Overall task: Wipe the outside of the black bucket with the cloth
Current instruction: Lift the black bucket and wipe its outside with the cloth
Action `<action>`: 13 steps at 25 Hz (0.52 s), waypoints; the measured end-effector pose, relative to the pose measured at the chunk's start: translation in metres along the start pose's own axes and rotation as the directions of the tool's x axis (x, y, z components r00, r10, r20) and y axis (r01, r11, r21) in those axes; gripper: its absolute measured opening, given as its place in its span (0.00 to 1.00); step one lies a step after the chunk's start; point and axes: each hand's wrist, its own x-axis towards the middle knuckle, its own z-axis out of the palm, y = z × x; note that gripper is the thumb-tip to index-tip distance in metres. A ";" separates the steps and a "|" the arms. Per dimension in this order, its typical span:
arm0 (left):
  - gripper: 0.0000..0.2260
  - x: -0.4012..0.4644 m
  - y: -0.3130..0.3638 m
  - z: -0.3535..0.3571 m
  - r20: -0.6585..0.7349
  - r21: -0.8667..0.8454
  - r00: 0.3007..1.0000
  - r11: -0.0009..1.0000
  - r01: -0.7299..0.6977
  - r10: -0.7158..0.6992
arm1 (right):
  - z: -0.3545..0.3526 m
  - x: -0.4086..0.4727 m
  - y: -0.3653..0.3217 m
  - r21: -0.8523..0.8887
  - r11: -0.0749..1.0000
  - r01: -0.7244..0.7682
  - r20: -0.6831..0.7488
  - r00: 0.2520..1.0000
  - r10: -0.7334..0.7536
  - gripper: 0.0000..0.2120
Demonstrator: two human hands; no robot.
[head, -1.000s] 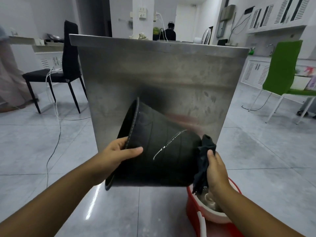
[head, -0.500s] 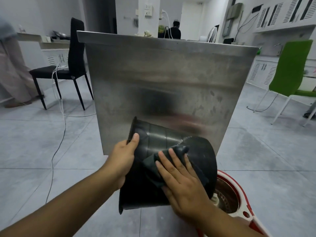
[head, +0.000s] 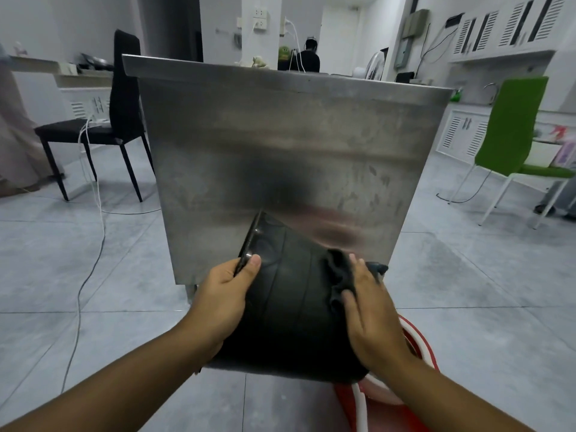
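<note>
The black bucket [head: 290, 294] is held on its side in mid-air in front of me, its rim turned up and to the left. My left hand [head: 223, 302] grips that rim, thumb on the outside wall. My right hand [head: 371, 319] lies flat on the bucket's right side and presses a dark cloth [head: 339, 275] against the wall. The cloth bunches under my fingers and a corner sticks out to the right.
A steel counter panel [head: 280, 145] stands right behind the bucket. A red mop bucket [head: 405, 400] sits on the tiled floor at lower right. A black chair [head: 103, 126] and a white cable are to the left, a green chair [head: 511, 135] to the right.
The bucket has turned, so its base no longer faces me. My right hand slid with the cloth from the middle of the wall toward the right side. My left hand kept its hold on the rim.
</note>
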 end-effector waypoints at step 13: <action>0.25 -0.010 -0.003 0.003 0.233 0.121 0.959 0.973 -0.195 0.164 | -0.007 0.022 -0.044 0.189 0.981 -0.044 0.132 0.991 0.019 0.21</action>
